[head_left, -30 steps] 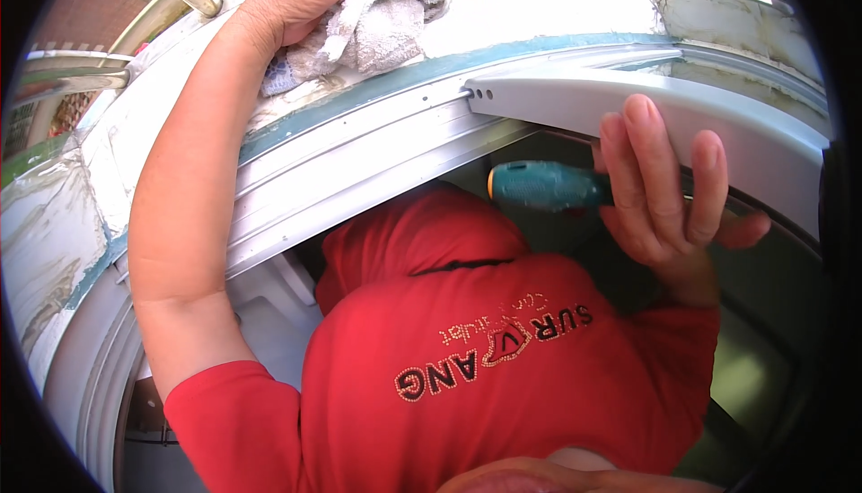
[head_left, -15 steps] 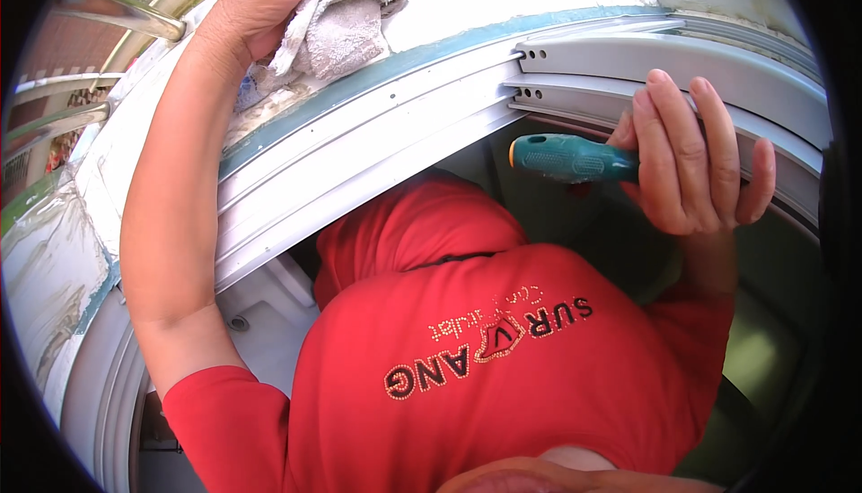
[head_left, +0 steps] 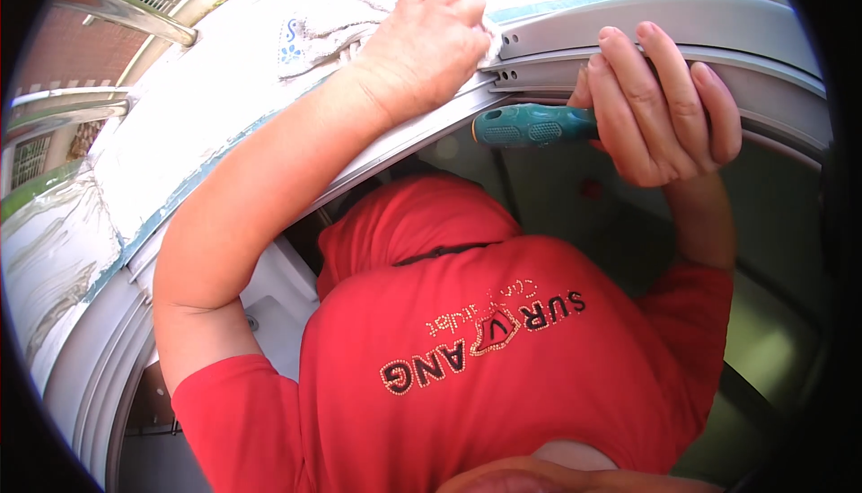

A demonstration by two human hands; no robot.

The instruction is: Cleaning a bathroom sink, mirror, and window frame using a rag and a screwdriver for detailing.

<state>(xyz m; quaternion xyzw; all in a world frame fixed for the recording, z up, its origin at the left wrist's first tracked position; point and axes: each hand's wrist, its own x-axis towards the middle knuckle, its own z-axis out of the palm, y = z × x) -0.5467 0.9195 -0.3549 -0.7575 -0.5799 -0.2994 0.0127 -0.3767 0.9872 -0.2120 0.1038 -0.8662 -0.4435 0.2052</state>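
Note:
My left hand [head_left: 420, 55] is closed around a bunched white cloth [head_left: 328, 30] with blue marks, pressing it onto the metal window track [head_left: 382, 154] beside the end of the grey window sash [head_left: 745, 30]. Part of the cloth trails over the pale sill to the left. In my right hand [head_left: 660, 111], held near the sash, is a screwdriver [head_left: 530, 125] with a green handle pointing left; its shaft is hidden by the hand. The outer fingers of that hand are stretched upward while the thumb side grips the handle.
Beyond the sill [head_left: 193, 125], metal railings [head_left: 126, 15] stand before a brick wall [head_left: 58, 57]. A white basin-like surface [head_left: 274, 291] lies below the track on the left. The frame curves down the left side.
My left hand has moved right along the track with the cloth, up to the sash end. My right hand and the screwdriver have shifted slightly left and up.

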